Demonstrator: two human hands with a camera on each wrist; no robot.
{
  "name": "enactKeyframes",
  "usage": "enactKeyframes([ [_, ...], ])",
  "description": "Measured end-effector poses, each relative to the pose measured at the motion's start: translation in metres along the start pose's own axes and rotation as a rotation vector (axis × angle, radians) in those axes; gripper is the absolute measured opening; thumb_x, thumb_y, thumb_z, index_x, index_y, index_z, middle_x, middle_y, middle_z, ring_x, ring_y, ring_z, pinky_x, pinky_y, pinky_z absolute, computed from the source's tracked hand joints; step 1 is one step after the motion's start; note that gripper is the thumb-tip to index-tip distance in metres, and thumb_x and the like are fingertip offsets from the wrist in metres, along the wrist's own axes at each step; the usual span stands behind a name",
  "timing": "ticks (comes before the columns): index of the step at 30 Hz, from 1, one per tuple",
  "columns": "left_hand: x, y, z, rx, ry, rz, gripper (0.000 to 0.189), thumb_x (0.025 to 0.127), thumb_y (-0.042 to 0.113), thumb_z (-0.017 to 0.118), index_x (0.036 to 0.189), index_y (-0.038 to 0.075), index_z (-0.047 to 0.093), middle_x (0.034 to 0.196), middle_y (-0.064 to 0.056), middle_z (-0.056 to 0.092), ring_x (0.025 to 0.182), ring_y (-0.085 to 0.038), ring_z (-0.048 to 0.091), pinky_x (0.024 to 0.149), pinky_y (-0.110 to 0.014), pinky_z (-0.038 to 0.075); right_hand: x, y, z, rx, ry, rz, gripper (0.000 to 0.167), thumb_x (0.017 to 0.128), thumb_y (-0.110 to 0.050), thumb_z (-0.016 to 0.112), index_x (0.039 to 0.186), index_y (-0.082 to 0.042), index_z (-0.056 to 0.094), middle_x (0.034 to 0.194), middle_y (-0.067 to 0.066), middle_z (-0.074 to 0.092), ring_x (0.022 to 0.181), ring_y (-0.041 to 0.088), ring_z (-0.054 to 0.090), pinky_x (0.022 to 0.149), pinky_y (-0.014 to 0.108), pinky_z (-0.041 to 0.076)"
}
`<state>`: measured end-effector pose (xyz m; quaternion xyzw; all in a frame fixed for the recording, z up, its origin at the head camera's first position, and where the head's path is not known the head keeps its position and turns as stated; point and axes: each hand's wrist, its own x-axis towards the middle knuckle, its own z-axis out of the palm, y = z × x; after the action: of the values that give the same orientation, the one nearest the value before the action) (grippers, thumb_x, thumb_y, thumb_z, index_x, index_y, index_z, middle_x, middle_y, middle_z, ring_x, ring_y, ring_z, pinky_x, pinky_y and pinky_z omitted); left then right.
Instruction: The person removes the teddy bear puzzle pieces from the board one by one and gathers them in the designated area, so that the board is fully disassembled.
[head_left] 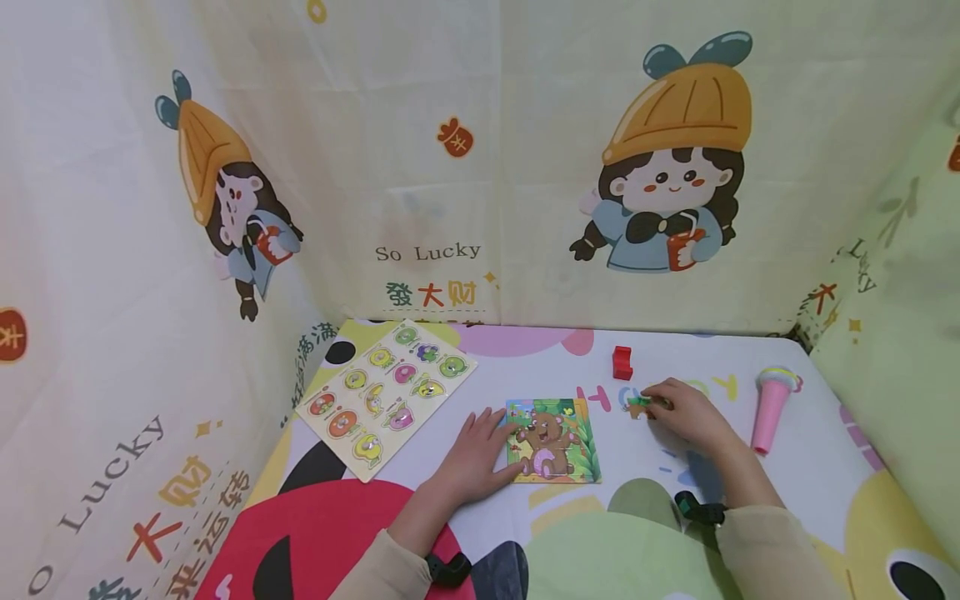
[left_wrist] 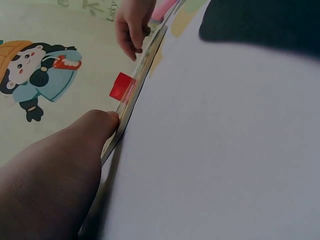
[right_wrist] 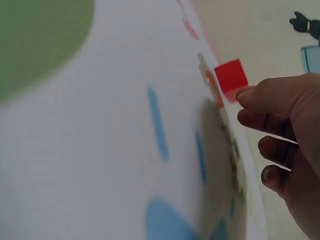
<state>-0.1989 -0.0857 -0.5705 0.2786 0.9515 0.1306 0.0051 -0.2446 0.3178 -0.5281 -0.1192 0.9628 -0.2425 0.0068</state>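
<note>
A square bear puzzle (head_left: pixel 553 442) lies flat in front of my left hand (head_left: pixel 478 457). That hand rests along the puzzle's left side with its fingers extended, the thumb at the lower left corner. In the left wrist view the thumb (left_wrist: pixel 102 120) touches the edge of the board. To the right, small brown and green puzzle pieces (head_left: pixel 637 407) lie on the tablecloth under the fingertips of my right hand (head_left: pixel 690 412). Seen from the right wrist, the loosely bent fingers hover beside the row of pieces (right_wrist: pixel 225 125), and nothing shows between thumb and forefinger.
A red block (head_left: pixel 622 363) stands behind the pieces. A pink toy microphone (head_left: pixel 772 408) lies at the right. At the far left is a fruit board (head_left: pixel 386 396) with several pictures. Printed cloth walls (head_left: pixel 525 192) enclose the table's back and sides.
</note>
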Motion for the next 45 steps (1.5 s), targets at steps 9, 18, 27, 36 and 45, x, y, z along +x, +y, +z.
enactKeyframes([
  [9, -0.001, -0.001, 0.001, 0.038, -0.008, 0.039, 0.055, 0.096, 0.068, 0.037, 0.149, 0.052, 0.031, 0.163, -0.003, 0.026, 0.153, -0.032, 0.017, 0.122, -0.057, 0.013, 0.019, -0.053, 0.007, -0.017, -0.02, -0.101, 0.026, 0.092, -0.016, 0.066, 0.116, -0.007, 0.071, 0.104, 0.006, 0.065, 0.095, 0.025, 0.059, 0.087, 0.048, 0.053],
  [18, -0.003, 0.0, 0.0, 0.056, -0.004, 0.061, 0.054, 0.097, 0.066, 0.037, 0.149, 0.052, 0.032, 0.164, 0.0, 0.025, 0.153, -0.034, 0.018, 0.121, -0.058, 0.015, 0.04, -0.103, 0.031, 0.034, -0.101, -0.182, 0.025, 0.092, -0.018, 0.068, 0.116, -0.01, 0.071, 0.107, 0.005, 0.067, 0.092, 0.019, 0.06, 0.086, 0.043, 0.055],
  [27, -0.003, -0.001, 0.0, 0.045, -0.008, 0.069, 0.054, 0.097, 0.067, 0.035, 0.149, 0.051, 0.032, 0.165, 0.003, 0.023, 0.153, -0.035, 0.016, 0.121, -0.059, 0.013, 0.052, -0.132, 0.063, 0.058, -0.184, -0.205, 0.023, 0.091, -0.023, 0.071, 0.112, -0.013, 0.071, 0.105, 0.0, 0.065, 0.093, 0.016, 0.059, 0.091, 0.043, 0.054],
  [36, -0.003, -0.002, -0.003, 0.03, 0.005, 0.084, 0.054, 0.097, 0.066, 0.039, 0.148, 0.048, 0.037, 0.164, 0.002, 0.025, 0.152, -0.037, 0.018, 0.12, -0.06, 0.015, 0.056, -0.139, 0.083, 0.027, -0.12, -0.161, 0.019, 0.09, -0.028, 0.072, 0.107, -0.02, 0.07, 0.101, -0.005, 0.063, 0.088, 0.012, 0.058, 0.092, 0.044, 0.052],
  [45, -0.002, -0.004, -0.003, 0.007, 0.006, 0.082, 0.053, 0.097, 0.063, 0.042, 0.147, 0.048, 0.039, 0.164, 0.003, 0.027, 0.152, -0.036, 0.018, 0.121, -0.06, 0.015, 0.057, -0.148, 0.09, -0.018, -0.07, -0.086, 0.02, 0.09, -0.028, 0.073, 0.107, -0.019, 0.07, 0.099, -0.003, 0.065, 0.087, 0.014, 0.059, 0.087, 0.041, 0.055],
])
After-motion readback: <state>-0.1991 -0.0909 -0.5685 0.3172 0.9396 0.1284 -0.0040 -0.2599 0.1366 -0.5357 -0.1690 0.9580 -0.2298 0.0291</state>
